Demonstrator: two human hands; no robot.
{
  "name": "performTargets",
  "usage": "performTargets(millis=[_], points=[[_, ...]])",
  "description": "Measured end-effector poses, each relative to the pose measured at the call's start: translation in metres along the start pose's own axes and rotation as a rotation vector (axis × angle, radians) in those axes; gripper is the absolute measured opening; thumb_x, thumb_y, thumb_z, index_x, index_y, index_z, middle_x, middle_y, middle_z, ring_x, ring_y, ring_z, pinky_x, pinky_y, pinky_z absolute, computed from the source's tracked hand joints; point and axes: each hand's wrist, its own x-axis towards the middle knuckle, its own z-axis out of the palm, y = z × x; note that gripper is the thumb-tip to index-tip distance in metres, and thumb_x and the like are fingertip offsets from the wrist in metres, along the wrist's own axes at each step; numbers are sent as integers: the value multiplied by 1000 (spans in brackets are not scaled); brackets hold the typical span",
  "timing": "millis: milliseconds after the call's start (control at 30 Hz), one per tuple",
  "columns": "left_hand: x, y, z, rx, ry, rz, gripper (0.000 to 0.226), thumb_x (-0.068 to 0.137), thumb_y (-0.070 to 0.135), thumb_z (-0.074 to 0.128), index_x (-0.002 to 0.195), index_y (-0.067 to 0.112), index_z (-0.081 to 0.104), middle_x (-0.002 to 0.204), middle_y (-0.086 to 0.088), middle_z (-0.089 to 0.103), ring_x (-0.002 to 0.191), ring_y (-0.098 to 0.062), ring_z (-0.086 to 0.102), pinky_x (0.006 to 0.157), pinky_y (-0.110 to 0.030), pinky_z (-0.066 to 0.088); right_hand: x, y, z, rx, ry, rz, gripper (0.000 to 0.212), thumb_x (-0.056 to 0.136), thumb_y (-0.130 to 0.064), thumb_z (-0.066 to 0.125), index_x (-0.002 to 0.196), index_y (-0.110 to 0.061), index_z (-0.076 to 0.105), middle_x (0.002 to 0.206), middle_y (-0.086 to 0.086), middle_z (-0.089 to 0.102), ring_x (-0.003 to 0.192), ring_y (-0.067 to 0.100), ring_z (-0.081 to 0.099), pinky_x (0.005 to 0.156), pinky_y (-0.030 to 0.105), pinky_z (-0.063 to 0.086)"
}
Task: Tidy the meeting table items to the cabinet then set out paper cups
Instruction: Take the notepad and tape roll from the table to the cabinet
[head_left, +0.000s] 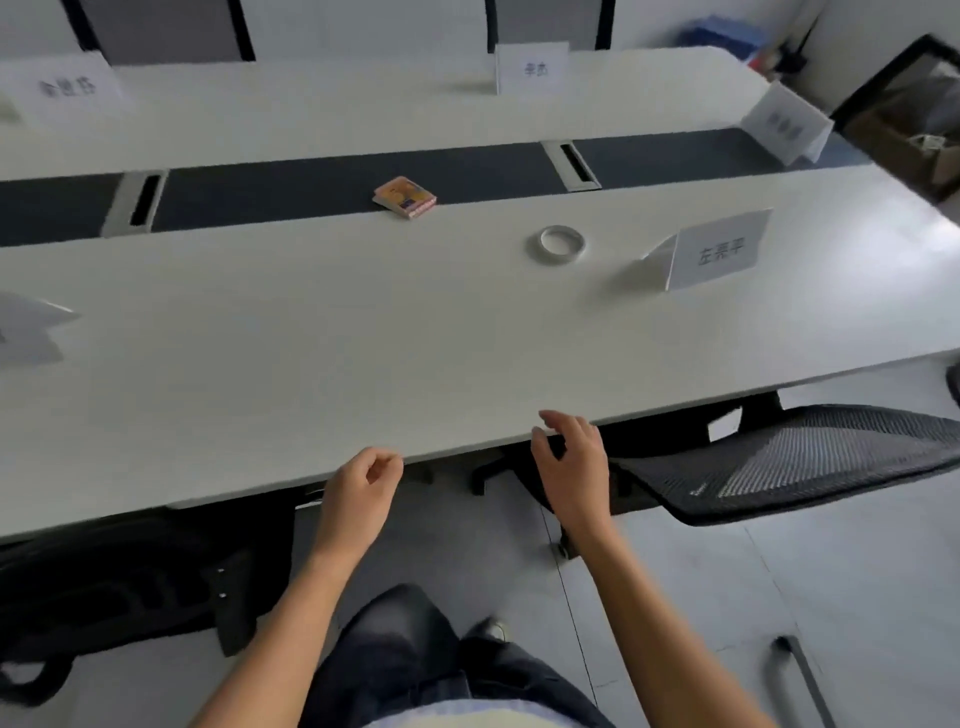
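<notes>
A long white meeting table (311, 338) stretches across the view. On its dark middle strip lies an orange pack of cards (404, 197). A roll of clear tape (560, 243) rests flat to the right of it. My left hand (358, 493) hovers at the table's near edge with fingers loosely curled and nothing in it. My right hand (574, 467) is beside it, just below the edge, fingers apart and empty. Both hands are well short of the cards and tape.
Folded white name cards stand on the table: one near the tape (719, 250), one far right (789, 124), two at the back (532, 67) (67, 88), one at the left (26, 327). A black mesh chair (789, 462) is at right, another chair (104, 582) at left.
</notes>
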Motion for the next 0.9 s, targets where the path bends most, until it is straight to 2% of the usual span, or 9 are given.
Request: performTargets(millis=[133, 233, 300, 367, 433, 533, 600, 700, 900], points=[[19, 4, 1, -18, 109, -34, 17, 89, 15, 51, 76, 24, 58, 78, 11, 59, 84, -16, 56, 68, -22, 40, 46, -10, 14, 15, -99, -59, 27, 90, -20, 49, 116, -12, 55, 117, 3, 57, 115, 18, 44, 82, 20, 31], [40, 10, 2, -18, 160, -50, 10, 89, 16, 50, 84, 19, 59, 80, 15, 57, 86, -15, 54, 68, -22, 39, 79, -13, 30, -15, -132, -90, 27, 90, -19, 50, 116, -12, 55, 116, 5, 58, 114, 20, 45, 82, 21, 31], [59, 13, 0, -14, 190, -53, 10, 89, 17, 50, 86, 19, 59, 80, 15, 57, 86, -15, 54, 68, -17, 41, 101, -14, 39, -38, -142, -105, 27, 89, -19, 50, 115, -12, 56, 115, 6, 59, 114, 21, 45, 82, 21, 31], [81, 17, -4, -7, 215, -54, 9, 89, 18, 50, 85, 20, 58, 79, 12, 56, 85, -16, 53, 69, -16, 40, 125, -16, 47, -58, -139, -120, 26, 89, -18, 51, 114, -11, 57, 115, 8, 59, 114, 23, 46, 82, 22, 32], [106, 23, -7, 6, 218, -63, 8, 89, 18, 50, 85, 20, 56, 80, 9, 56, 85, -17, 53, 65, -23, 39, 149, -20, 53, -85, -123, -125, 26, 88, -17, 52, 112, -10, 58, 114, 10, 60, 114, 25, 46, 82, 22, 32], [147, 33, -11, 36, 205, -75, 9, 89, 17, 50, 83, 17, 56, 85, 1, 59, 86, -20, 53, 74, -25, 35, 186, -24, 57, -121, -97, -108, 25, 87, -16, 53, 111, -10, 59, 113, 11, 60, 113, 26, 46, 80, 23, 31], [176, 40, -11, 76, 193, -63, 10, 87, 17, 50, 83, 14, 59, 89, -4, 62, 89, -24, 56, 73, -25, 35, 212, -25, 57, -149, -71, -92, 25, 87, -16, 53, 110, -10, 59, 112, 11, 60, 113, 27, 46, 79, 24, 32], [221, 51, -8, 165, 188, -46, 17, 86, 16, 50, 91, 6, 63, 99, -11, 65, 96, -28, 57, 74, -28, 39, 249, -24, 56, -195, -49, -60, 25, 86, -15, 54, 109, -8, 59, 111, 15, 61, 110, 30, 46, 83, 31, 37], [289, 78, 12, 291, 175, -20, 22, 85, 18, 49, 97, 5, 63, 106, -16, 63, 105, -34, 54, 75, -32, 41, 310, -14, 55, -317, -99, -1, 28, 86, -16, 54, 111, -6, 58, 115, 17, 60, 114, 31, 45, 90, 36, 39]])
